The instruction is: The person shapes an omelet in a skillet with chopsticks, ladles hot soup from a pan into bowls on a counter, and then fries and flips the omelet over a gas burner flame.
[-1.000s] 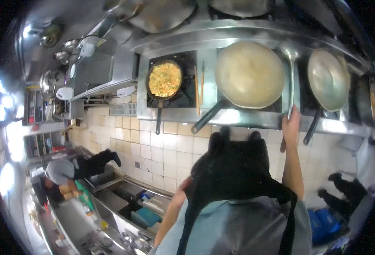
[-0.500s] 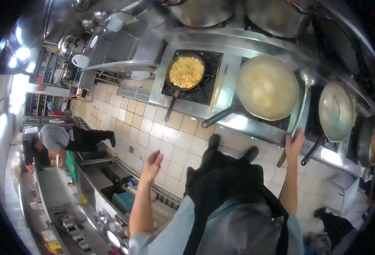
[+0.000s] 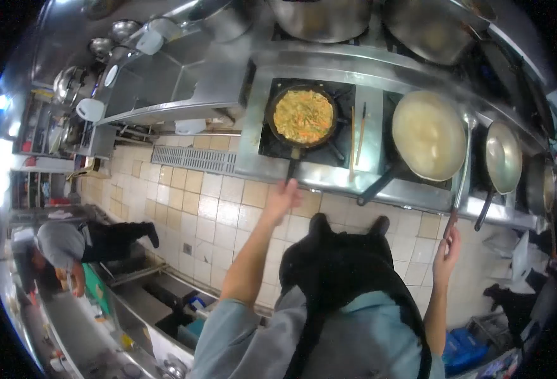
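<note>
A black frying pan [image 3: 296, 143] holds a cooked egg-like mixture [image 3: 304, 117] with orange and green bits, on the left burner. My left hand [image 3: 283, 201] is closed at the end of the pan's handle [image 3: 292, 169]. A long ladle [image 3: 465, 161] with a wooden grip lies between two pans, its grip jutting past the stove edge. My right hand [image 3: 446, 256] is right at the grip's end, fingers loosely apart and not wrapped round it. The large pan [image 3: 397, 136] beside the ladle contains cloudy pale liquid [image 3: 431, 134].
Chopsticks [image 3: 353, 142] lie right of the left burner. Another pan [image 3: 503, 158] stands farther right, and big pots [image 3: 319, 19] line the back. A person [image 3: 63, 246] works at the left counter. Blue crates [image 3: 465, 348] sit at lower right.
My left hand has moved from mid-air to the frying pan's handle. My right hand has slid down off the ladle's grip and loosened. The view has turned and shifted.
</note>
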Motion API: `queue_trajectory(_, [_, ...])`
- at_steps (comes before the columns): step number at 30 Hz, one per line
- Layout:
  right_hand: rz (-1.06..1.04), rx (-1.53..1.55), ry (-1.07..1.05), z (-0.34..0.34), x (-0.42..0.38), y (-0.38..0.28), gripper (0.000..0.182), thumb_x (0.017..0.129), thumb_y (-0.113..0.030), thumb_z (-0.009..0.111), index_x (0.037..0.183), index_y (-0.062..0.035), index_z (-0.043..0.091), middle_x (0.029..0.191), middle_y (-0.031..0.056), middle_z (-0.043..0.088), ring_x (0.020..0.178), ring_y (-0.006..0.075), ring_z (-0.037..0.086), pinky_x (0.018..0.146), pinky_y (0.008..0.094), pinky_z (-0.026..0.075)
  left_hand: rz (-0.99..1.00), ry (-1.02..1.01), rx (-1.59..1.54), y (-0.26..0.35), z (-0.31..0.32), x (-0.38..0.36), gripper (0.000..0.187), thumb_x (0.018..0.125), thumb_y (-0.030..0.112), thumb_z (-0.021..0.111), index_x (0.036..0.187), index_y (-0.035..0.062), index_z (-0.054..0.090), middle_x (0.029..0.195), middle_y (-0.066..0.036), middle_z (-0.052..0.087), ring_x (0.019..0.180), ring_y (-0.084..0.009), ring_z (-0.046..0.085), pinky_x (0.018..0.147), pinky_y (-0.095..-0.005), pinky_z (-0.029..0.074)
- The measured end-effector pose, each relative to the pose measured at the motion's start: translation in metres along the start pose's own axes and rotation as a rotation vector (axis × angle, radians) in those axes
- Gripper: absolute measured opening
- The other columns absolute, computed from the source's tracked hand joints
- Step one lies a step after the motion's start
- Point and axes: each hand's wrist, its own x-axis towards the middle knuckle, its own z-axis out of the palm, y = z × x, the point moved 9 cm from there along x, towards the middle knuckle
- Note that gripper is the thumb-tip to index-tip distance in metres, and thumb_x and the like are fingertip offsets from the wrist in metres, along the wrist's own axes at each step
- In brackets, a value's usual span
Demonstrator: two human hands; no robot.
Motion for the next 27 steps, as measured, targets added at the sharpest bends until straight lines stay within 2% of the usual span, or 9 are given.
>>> queue_trajectory(2, [0.095,-0.002,-0.011,0.008,-0.034,-0.016,0.040,0.096,-0.002,0.054,0.136,0.0011,0.049,0.136,0.0166,0.053,0.124,0.0275,0.052,0.098,0.0365,0.046,-0.097,-0.084,-0.122,-0.013,0.016,0.003,0.045,0.100,0.042,0.055,0.113,-0.0010,0.054,0.084,-0.007,0.060,0.088,-0.0212,0.068,0.072,-0.0323,0.055])
queue_trajectory(4, [0.188,0.004,-0.021,0.013,-0.066,-0.036,0.041,0.096,-0.002,0.054,0.136,0.0012,0.048,0.135,0.0158,0.053,0.122,0.0259,0.053,0.095,0.0352,0.048,-0.018,-0.105,-0.117,-0.008,0.023,0.005,0.045,0.100,0.044,0.053,0.106,-0.0013,0.054,0.078,-0.007,0.058,0.077,-0.0237,0.069,0.069,-0.0353,0.056])
queue_trajectory(7, [0.354,0.073,-0.172,0.046,-0.101,-0.058,0.038,0.095,0.000,0.054,0.133,-0.0006,0.050,0.133,0.0144,0.054,0.111,0.0220,0.059,0.085,0.0315,0.052,0.062,-0.130,-0.107,0.000,0.019,0.041,0.045,0.101,0.044,0.051,0.099,-0.0008,0.052,0.074,-0.006,0.056,0.074,-0.0241,0.068,0.067,-0.0364,0.055])
queue_trajectory(8, [0.366,0.068,-0.172,0.050,-0.112,-0.069,0.038,0.095,0.000,0.054,0.133,-0.0006,0.050,0.133,0.0144,0.054,0.111,0.0220,0.059,0.085,0.0315,0.052,0.112,-0.106,-0.123,0.001,0.017,0.045,0.044,0.102,0.044,0.051,0.097,-0.0003,0.052,0.073,-0.006,0.055,0.073,-0.0242,0.068,0.067,-0.0365,0.054])
queue_trajectory(10, [0.330,-0.017,-0.377,0.067,-0.113,-0.099,0.036,0.094,0.000,0.055,0.130,-0.0011,0.052,0.129,0.0137,0.055,0.104,0.0218,0.061,0.080,0.0308,0.052,0.061,-0.126,-0.191,-0.005,0.027,0.032,0.042,0.102,0.044,0.050,0.096,0.0020,0.051,0.071,-0.005,0.053,0.071,-0.0236,0.066,0.067,-0.0352,0.053])
queue_trajectory(12, [0.294,-0.022,-0.386,0.074,-0.118,-0.091,0.036,0.093,-0.001,0.055,0.129,-0.0008,0.051,0.125,0.0135,0.056,0.101,0.0220,0.060,0.075,0.0311,0.053,-0.066,-0.215,-0.258,-0.020,0.034,0.022,0.040,0.102,0.041,0.049,0.095,0.0021,0.054,0.081,-0.009,0.060,0.070,-0.0204,0.068,0.065,-0.0315,0.053])
queue_trajectory(22, [0.306,-0.022,-0.510,0.101,-0.134,-0.087,0.033,0.092,-0.003,0.059,0.125,0.0013,0.055,0.120,0.0178,0.059,0.089,0.0257,0.065,0.069,0.0335,0.057,0.026,-0.147,-0.291,0.000,0.021,0.023,0.037,0.102,0.037,0.049,0.092,0.0022,0.057,0.079,-0.008,0.059,0.068,-0.0200,0.066,0.063,-0.0309,0.052])
queue_trajectory(25, [0.321,0.009,-0.616,0.110,-0.147,-0.079,0.034,0.090,-0.004,0.061,0.124,0.0020,0.056,0.119,0.0190,0.059,0.089,0.0263,0.067,0.070,0.0340,0.058,0.006,-0.138,-0.322,0.004,0.024,0.020,0.038,0.101,0.039,0.048,0.100,0.0024,0.057,0.081,-0.008,0.061,0.072,-0.0192,0.066,0.063,-0.0305,0.052])
queue_trajectory(27, [0.355,0.013,-0.690,0.109,-0.151,-0.077,0.035,0.089,-0.005,0.063,0.123,0.0028,0.057,0.117,0.0207,0.060,0.089,0.0277,0.068,0.070,0.0341,0.059,-0.077,-0.229,-0.368,0.000,0.029,0.015,0.060,0.099,0.057,0.045,0.123,0.0020,0.051,0.094,-0.011,0.063,0.098,-0.0249,0.066,0.080,-0.0397,0.054])
